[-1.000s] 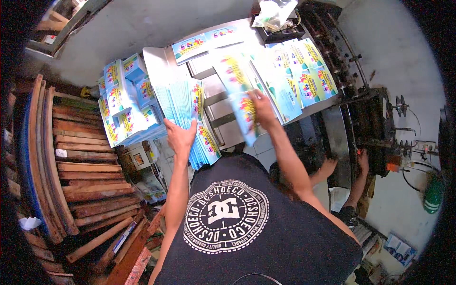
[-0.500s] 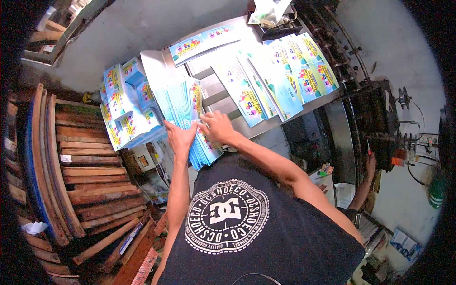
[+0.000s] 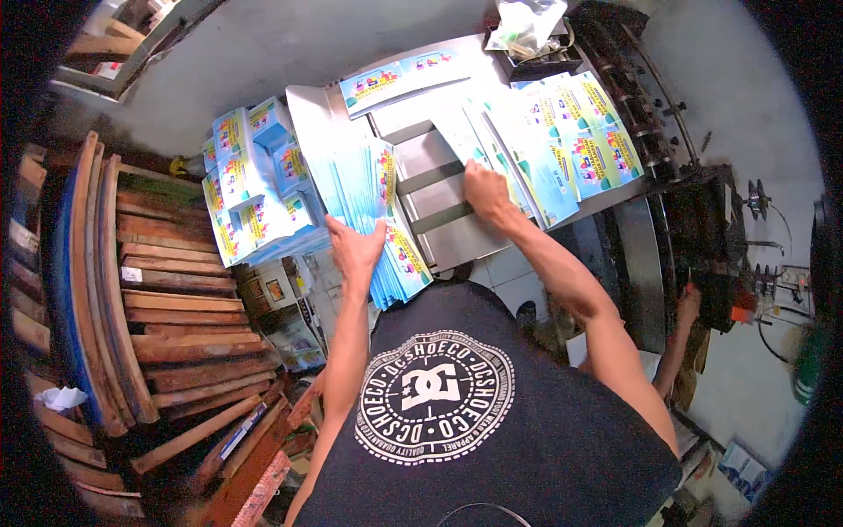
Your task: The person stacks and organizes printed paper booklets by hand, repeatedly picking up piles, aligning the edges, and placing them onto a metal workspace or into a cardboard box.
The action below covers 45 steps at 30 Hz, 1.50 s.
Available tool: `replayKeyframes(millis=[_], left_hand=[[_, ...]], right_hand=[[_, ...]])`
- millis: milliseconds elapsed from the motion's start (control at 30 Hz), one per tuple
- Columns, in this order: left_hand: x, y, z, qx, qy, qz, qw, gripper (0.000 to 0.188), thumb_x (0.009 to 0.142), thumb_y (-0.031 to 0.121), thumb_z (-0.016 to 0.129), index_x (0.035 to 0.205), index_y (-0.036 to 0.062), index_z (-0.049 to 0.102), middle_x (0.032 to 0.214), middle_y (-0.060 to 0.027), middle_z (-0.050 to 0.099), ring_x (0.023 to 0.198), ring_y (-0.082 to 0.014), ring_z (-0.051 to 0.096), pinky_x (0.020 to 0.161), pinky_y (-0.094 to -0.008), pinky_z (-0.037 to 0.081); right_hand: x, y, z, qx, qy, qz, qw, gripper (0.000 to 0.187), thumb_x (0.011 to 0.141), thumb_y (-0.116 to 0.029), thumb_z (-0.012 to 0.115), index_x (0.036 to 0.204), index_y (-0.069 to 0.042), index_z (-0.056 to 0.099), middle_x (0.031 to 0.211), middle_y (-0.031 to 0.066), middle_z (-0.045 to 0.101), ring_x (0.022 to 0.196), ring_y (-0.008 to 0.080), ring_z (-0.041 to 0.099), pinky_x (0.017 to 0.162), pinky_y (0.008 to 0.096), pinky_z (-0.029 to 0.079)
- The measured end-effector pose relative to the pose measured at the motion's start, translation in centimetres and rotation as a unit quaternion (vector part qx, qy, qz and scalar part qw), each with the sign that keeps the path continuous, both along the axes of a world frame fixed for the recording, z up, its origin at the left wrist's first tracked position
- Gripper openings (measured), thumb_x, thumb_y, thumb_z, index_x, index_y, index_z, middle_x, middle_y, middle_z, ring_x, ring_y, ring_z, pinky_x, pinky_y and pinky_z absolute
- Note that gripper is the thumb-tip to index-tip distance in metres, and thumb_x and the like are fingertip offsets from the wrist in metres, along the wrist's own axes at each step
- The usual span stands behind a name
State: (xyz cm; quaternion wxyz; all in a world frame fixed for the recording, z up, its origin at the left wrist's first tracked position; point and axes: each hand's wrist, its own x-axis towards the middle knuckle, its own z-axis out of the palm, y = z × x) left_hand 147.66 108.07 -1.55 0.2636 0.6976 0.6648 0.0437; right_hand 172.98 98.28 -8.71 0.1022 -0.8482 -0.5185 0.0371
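Observation:
A long fanned stack of folded blue leaflets lies across the left part of the metal table, its near end overhanging toward me. Against the stack's left side rests my left hand, thumb spread from the fingers, the thumb over the leaflets. My right hand is closed at the near left edge of a printed sheet in the middle pile. Its fingertips are partly hidden by the hand. Between my hands, dark crossbars show on the metal tabletop.
Stacked leaflet bundles stand left of the table. More printed sheets lie right, below a black box holding a plastic bag. Dark machinery adjoins the table, with another person's hand nearby. A wooden slatted rack stands left.
My right hand has left the fanned stack and moved right to the middle pile, its fingers now curled. My left hand stays at the stack. The whole view has shifted slightly.

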Motion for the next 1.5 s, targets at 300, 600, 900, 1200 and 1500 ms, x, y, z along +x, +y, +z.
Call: replayKeyframes(millis=[300, 600, 900, 1200, 1500], left_hand=[[0.1, 0.6, -1.1, 0.072, -0.045, 0.008, 0.996, 0.129, 0.067, 0.068, 0.075, 0.141, -0.0204, 0.018, 0.134, -0.0392, 0.045, 0.122, -0.048, 0.051, 0.102, -0.0506, 0.043], [1.2, 0.5, -0.8, 0.044, 0.017, -0.007, 0.999, 0.105, 0.068, 0.051, 0.078, 0.134, -0.0138, 0.029, 0.117, -0.0375, 0.057, 0.108, -0.0485, 0.06, 0.096, -0.0508, 0.047], [1.3, 0.0, -1.0, 0.053, 0.008, -0.021, 0.998, 0.103, 0.07, 0.048, 0.076, 0.137, -0.0131, 0.027, 0.12, -0.0359, 0.057, 0.108, -0.048, 0.059, 0.096, -0.0545, 0.045], [0.6, -0.1, -0.4, 0.063, 0.025, -0.019, 0.998, 0.111, 0.071, 0.056, 0.076, 0.142, -0.0123, 0.024, 0.122, -0.0366, 0.057, 0.11, -0.0485, 0.059, 0.096, -0.0518, 0.046], [0.4, 0.2, -0.1, 0.033, 0.017, -0.009, 0.999, 0.115, 0.07, 0.058, 0.075, 0.143, -0.013, 0.021, 0.132, -0.0353, 0.05, 0.116, -0.0477, 0.056, 0.099, -0.0508, 0.045]], right_hand=[[-14.1, 1.2, 4.5, 0.032, 0.402, 0.109, 0.909, 0.044, 0.08, -0.022, 0.058, 0.114, 0.005, 0.052, 0.092, 0.0345, 0.064, 0.089, 0.0514, 0.063, 0.084, 0.0592, 0.048], [-8.9, -0.3, 4.3, -0.083, 0.542, 0.21, 0.81, 0.066, 0.083, -0.029, 0.067, 0.139, 0.002, 0.048, 0.139, 0.0277, 0.05, 0.127, 0.0367, 0.053, 0.107, 0.0382, 0.04], [10.0, -8.5, 0.3, 0.105, -0.036, -0.268, 0.957, 0.094, 0.075, -0.063, 0.074, 0.132, 0.007, 0.048, 0.132, 0.0291, 0.051, 0.123, 0.0431, 0.05, 0.098, 0.0513, 0.043], [10.5, -8.9, 2.9, 0.092, 0.122, -0.252, 0.956, 0.06, 0.08, -0.045, 0.074, 0.117, -0.002, 0.055, 0.101, 0.0253, 0.066, 0.095, 0.0432, 0.064, 0.085, 0.0516, 0.049], [-5.1, -2.2, 9.8, 0.122, 0.337, -0.041, 0.933, 0.031, 0.083, -0.019, 0.061, 0.106, 0.0, 0.057, 0.091, 0.0261, 0.064, 0.085, 0.0444, 0.064, 0.073, 0.0519, 0.052]])
